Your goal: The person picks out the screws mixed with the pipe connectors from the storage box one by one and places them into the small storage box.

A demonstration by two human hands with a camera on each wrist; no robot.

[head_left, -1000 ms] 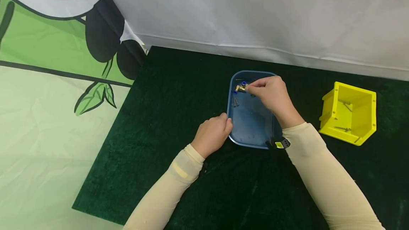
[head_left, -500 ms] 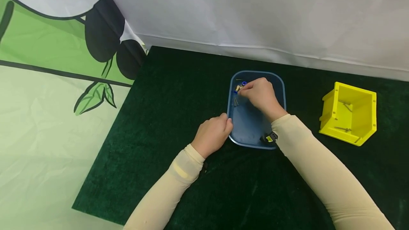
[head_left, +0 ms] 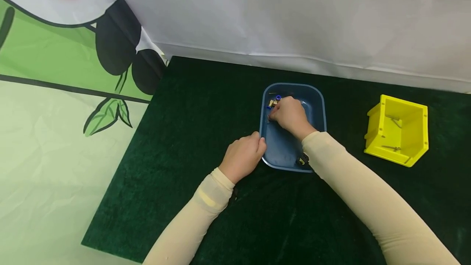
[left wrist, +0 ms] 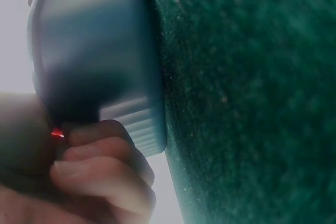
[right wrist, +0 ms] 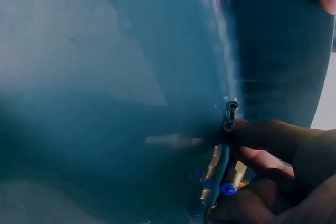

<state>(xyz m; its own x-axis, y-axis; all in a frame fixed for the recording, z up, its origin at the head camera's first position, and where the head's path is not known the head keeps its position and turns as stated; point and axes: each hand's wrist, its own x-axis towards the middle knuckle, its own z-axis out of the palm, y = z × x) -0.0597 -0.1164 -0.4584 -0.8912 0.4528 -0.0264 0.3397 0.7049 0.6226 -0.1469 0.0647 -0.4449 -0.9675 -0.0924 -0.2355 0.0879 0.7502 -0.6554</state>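
A blue tray lies on the dark green cloth. My left hand grips its left rim; in the left wrist view the curled fingers lie against the ribbed tray wall. My right hand reaches down into the tray's upper left part. Its fingertips pinch at two small screws by the tray wall, whose cross-slotted heads show in the right wrist view; the shanks are mostly hidden. Beside them lie several brass fittings with blue collars, close to the curled fingers.
To the right stands a yellow bin with several screws inside. The green-covered table meets a white cloth backdrop at the back. A printed curtain hangs beyond the left edge.
My right hand has moved left and toward me inside the tray, from the brass fittings to the screws. My left hand keeps its grip on the rim.
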